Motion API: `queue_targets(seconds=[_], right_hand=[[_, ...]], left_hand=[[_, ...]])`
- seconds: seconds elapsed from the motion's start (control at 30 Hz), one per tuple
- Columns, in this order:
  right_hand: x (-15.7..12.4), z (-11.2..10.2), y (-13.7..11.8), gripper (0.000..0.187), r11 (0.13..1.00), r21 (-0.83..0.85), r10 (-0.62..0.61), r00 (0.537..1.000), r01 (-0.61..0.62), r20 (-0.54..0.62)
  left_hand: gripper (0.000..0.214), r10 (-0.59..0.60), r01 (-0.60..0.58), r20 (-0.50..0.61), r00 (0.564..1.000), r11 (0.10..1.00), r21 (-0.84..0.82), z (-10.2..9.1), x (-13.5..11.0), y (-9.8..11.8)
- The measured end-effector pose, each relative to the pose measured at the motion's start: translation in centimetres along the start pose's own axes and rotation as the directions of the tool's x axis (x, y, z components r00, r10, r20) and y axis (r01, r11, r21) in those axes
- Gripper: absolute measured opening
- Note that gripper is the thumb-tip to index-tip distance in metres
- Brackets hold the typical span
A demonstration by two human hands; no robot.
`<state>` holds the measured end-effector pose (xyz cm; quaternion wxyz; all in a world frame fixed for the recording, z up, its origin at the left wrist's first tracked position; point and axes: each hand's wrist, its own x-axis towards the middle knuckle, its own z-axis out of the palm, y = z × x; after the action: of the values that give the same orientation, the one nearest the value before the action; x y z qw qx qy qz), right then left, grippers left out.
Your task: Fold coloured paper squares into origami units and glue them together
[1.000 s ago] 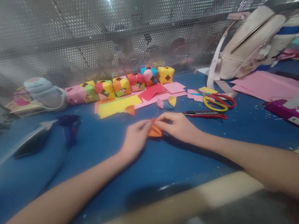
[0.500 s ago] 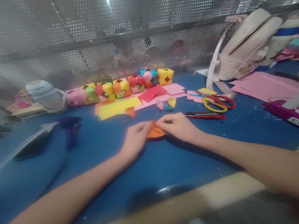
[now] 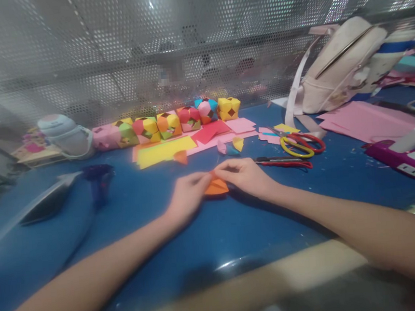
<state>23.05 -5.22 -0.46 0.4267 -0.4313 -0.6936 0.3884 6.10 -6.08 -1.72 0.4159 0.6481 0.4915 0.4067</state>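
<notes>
A small folded piece of orange paper is pinched between both hands at the middle of the blue table. My left hand grips its upper left part, thumb and fingers closed. From the right, my right hand pinches its top, fingertips close to the left ones. The fingers cover the paper's upper edge. Just beyond lie small folded pieces: an orange one, a pink one, a teal one and a yellow one.
Several folded paper cubes line the back beside a white bottle. Yellow sheets lie before them. Scissors and a black cutter lie right, near pink paper, a pale backpack and a purple power strip.
My right fingertips have shifted slightly left along the top of the orange paper, closer to my left fingers. Both hands keep hold of it.
</notes>
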Motion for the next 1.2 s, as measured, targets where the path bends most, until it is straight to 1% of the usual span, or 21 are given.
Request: queue_targets(seconds=[0.1,0.23,0.4,0.5,0.77,0.87,1.03,1.2], right_hand=[[0.13,-0.06,0.08,0.015,0.999,0.033,0.043,0.999,-0.043,0.001],[0.18,-0.21,-0.04,0.013,0.992,0.083,0.098,0.995,-0.1,0.022],[0.14,-0.27,-0.26,0.012,0.985,0.108,0.134,0.99,-0.137,0.036],[0.11,-0.27,-0.29,0.012,0.985,0.097,0.142,0.989,-0.145,0.033],[-0.03,-0.04,-0.27,0.012,0.993,0.028,0.112,0.993,-0.112,0.022],[-0.1,0.07,-0.24,0.013,0.994,0.039,0.103,0.994,-0.104,0.027],[-0.1,0.04,-0.15,0.015,0.994,0.075,0.069,0.995,-0.075,0.077],[-0.47,0.26,-0.23,0.011,0.999,-0.027,0.019,0.998,-0.017,0.063]], left_hand=[[0.03,-0.004,0.004,0.022,1.0,1.0,-0.005,0.02,-0.01,0.06],[0.03,-0.004,0.004,0.024,1.0,1.0,-0.004,0.07,-0.05,0.08],[0.028,-0.003,0.003,0.028,1.0,1.0,-0.007,0.11,-0.1,0.1],[0.027,-0.012,0.012,0.038,0.999,1.0,0.007,0.1,-0.08,0.15],[0.028,-0.014,0.014,0.054,0.998,1.0,-0.004,0.05,-0.05,0.18],[0.029,-0.009,0.009,0.05,0.999,1.0,0.001,0.02,-0.09,0.22],[0.028,-0.005,0.005,0.024,1.0,1.0,0.027,0.09,-0.21,0.4],[0.025,0.016,-0.018,0.025,1.0,0.997,0.081,0.31,-0.44,0.58]])
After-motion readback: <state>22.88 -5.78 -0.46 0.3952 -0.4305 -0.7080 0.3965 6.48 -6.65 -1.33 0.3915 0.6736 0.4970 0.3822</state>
